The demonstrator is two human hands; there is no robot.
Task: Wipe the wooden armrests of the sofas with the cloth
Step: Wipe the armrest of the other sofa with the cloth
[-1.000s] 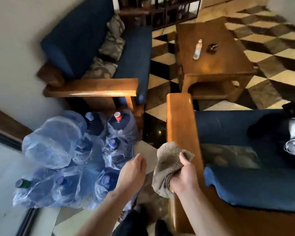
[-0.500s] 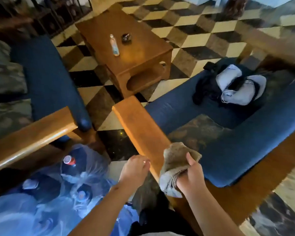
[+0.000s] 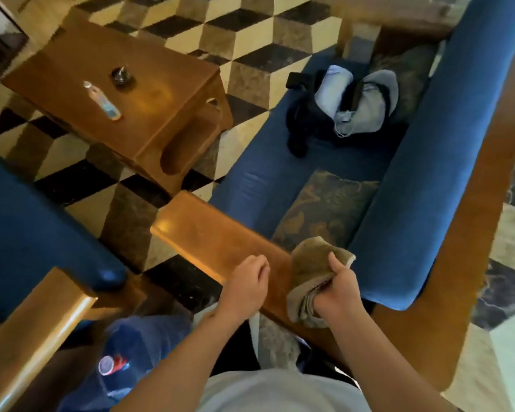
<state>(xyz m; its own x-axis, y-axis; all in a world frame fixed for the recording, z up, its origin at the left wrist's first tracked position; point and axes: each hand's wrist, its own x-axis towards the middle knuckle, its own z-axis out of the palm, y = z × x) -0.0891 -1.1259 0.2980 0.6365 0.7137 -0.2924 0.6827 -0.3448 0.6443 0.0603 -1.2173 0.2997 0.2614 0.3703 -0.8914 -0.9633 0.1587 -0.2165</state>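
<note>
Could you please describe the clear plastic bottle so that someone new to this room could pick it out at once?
Start at the low wooden coffee table on the checkered floor, beyond the sofa armrest. Two things sit on its top: the bottle is the long, see-through one, beside a small, round, dark object.

Head view looks steeply down, close over the armrest (image 3: 220,242).

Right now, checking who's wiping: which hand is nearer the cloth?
Right. The right hand grips the cloth on the armrest; the left hand hovers beside it, apart.
</note>
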